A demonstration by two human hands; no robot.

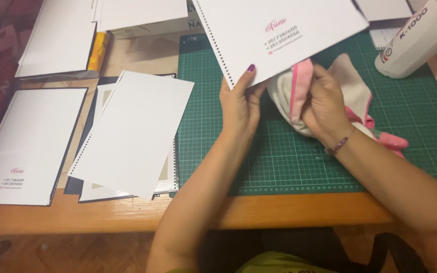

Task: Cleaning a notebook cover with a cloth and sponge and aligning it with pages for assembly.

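The left hand (239, 103) pinches the near edge of a punched white cover sheet (279, 35); the right hand (323, 103) grips a pink-and-white cloth (350, 83) beneath it, above the green cutting mat (289, 156).

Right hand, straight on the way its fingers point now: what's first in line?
The right hand grips a white-and-pink cloth, fingers pointing up-left. Straight on, past the cloth, it likely meets the white punched sheet held by the left hand. Depth is unclear.
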